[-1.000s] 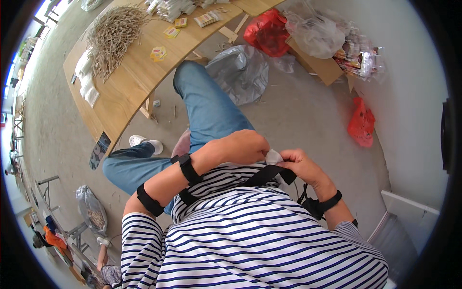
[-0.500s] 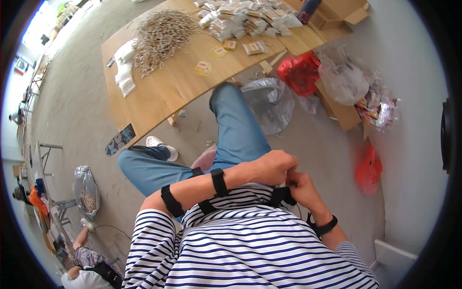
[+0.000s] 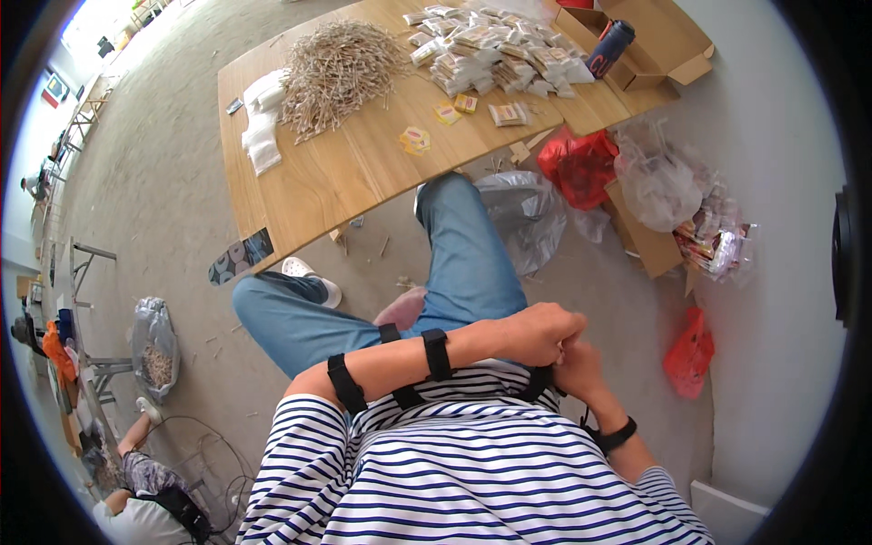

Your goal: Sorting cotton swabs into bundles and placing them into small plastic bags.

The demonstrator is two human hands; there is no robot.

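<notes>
In front of my waist, to the right, my left hand (image 3: 547,332) is closed, its fingers meeting those of my right hand (image 3: 581,371). The right hand is closed too, just below and beside the left. Whatever they pinch is hidden between the fingers. A black strap (image 3: 540,383) lies at my waist close to the hands. Black bands (image 3: 437,354) wrap my left forearm, and a black wristband (image 3: 615,437) sits on my right wrist.
The wooden table (image 3: 341,186) ahead carries a heap of thin sticks (image 3: 341,77), small white packets (image 3: 500,50), a dark bottle (image 3: 611,47) and an open carton (image 3: 668,41). Plastic bags (image 3: 522,213) stand at right. Another person (image 3: 150,513) is at lower left.
The whole view has shifted, with the table and my body sitting further right. My hands stay together, the left one now covering more of the right one's fingers.
</notes>
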